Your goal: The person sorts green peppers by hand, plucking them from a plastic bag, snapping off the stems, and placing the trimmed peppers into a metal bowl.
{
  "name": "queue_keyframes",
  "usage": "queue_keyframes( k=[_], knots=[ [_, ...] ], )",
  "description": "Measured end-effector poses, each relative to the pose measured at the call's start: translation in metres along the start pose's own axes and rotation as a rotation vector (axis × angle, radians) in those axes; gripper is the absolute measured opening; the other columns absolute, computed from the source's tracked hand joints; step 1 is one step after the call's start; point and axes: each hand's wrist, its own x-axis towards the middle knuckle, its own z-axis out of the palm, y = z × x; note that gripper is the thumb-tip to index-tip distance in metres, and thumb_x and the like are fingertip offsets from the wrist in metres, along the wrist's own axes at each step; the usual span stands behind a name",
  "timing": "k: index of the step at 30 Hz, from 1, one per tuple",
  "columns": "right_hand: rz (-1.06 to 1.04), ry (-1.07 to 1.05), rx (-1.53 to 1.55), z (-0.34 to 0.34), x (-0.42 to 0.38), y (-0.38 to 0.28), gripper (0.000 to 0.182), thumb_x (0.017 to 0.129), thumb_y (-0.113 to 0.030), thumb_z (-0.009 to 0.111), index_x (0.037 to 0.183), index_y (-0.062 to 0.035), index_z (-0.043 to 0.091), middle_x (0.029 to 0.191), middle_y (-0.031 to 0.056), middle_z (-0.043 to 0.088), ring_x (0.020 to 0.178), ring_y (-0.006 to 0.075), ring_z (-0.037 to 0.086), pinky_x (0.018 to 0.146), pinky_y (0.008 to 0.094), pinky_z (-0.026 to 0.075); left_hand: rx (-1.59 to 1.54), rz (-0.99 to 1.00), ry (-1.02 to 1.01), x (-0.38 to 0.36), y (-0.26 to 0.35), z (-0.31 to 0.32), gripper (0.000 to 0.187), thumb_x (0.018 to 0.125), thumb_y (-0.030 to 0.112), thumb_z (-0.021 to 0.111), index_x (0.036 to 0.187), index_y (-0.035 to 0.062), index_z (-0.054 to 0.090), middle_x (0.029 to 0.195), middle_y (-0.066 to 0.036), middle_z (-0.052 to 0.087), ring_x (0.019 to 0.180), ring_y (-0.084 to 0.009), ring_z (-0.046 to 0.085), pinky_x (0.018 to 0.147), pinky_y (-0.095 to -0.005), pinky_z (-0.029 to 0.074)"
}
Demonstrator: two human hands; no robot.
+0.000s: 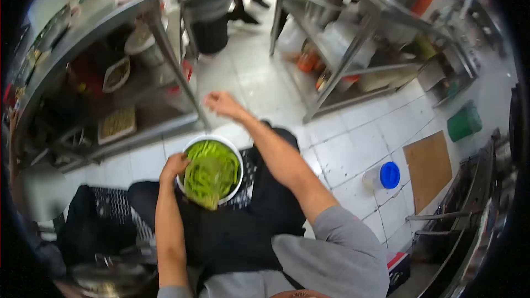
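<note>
A round white tub stands between my knees, full of long green vegetable strips. Over the front of the strips lies a thin, see-through greenish piece, too blurred to name. My left hand is closed over the tub's left rim, its fingertips beside the strips. Above and beyond the tub, apart from it, I hold my right hand in the air with the fingers curled in. Whether anything small is in those fingers is hidden by blur.
A steel table with lower shelves runs along the left. At the upper right stands a steel rack with pots. A blue-lidded container, a cardboard sheet and a green bin are on the tiled floor; a black bin stands ahead.
</note>
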Motion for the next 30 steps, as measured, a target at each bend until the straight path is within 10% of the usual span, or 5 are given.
queue_keyframes(
  k=[6, 10, 22, 25, 30],
  knots=[
    [0.075, 0.101, 0.053, -0.016, -0.019, -0.013, 0.041, 0.09, -0.04, 0.064, 0.103, -0.0012, 0.07, 0.08, 0.0072, 0.068, 0.066, 0.0123, 0.062, 0.062, 0.0314, 0.051, -0.003, -0.522, 0.438, -0.027, -0.022, 0.079, 0.05, 0.079, 0.03, 0.07, 0.113, -0.0045, 0.058, 0.118, -0.028, 0.058, 0.107, -0.0466, 0.058, 0.092, -0.0487, 0.049],
    [-0.003, 0.056, -0.178, -0.018, -0.022, -0.008, 0.039, 0.093, -0.035, 0.061, 0.111, -0.0013, 0.066, 0.094, 0.0072, 0.069, 0.079, 0.0135, 0.065, 0.068, 0.0291, 0.051, -0.049, -0.824, 0.241, -0.05, 0.002, 0.105, 0.075, 0.071, 0.034, 0.08, 0.126, -0.0019, 0.044, 0.126, -0.023, 0.053, 0.121, -0.0409, 0.05, 0.099, -0.0539, 0.043],
    [0.138, -0.139, -0.372, 0.038, -0.022, 0.032, 0.045, 0.087, -0.041, 0.066, 0.109, -0.0016, 0.068, 0.091, 0.0196, 0.071, 0.09, 0.0293, 0.069, 0.083, 0.0377, 0.054, 0.123, -0.742, 0.133, -0.057, -0.006, 0.109, 0.024, 0.093, 0.012, 0.047, 0.104, 0.0084, 0.068, 0.104, -0.019, 0.071, 0.104, -0.0318, 0.067, 0.108, -0.0548, 0.027],
    [0.389, -0.484, -0.463, 0.1, -0.069, 0.1, 0.122, 0.064, -0.06, 0.081, 0.148, 0.0046, 0.022, 0.139, 0.0318, 0.045, 0.13, 0.039, 0.047, 0.109, 0.0393, 0.039, -0.02, -0.756, 0.211, -0.056, -0.009, 0.117, 0.025, 0.094, 0.01, 0.046, 0.11, 0.0032, 0.063, 0.107, -0.022, 0.069, 0.101, -0.0383, 0.066, 0.102, -0.0537, 0.039],
    [0.935, -0.142, -0.508, 0.182, -0.157, 0.195, 0.104, 0.075, -0.04, 0.079, 0.15, -0.0072, 0.015, 0.134, 0.0287, 0.05, 0.123, 0.0414, 0.053, 0.102, 0.0457, 0.046, -0.176, -0.752, 0.201, -0.072, -0.002, 0.1, 0.029, 0.095, 0.012, 0.045, 0.114, -0.0027, 0.06, 0.114, -0.027, 0.064, 0.112, -0.0441, 0.059, 0.099, -0.0514, 0.045]
  ],
)
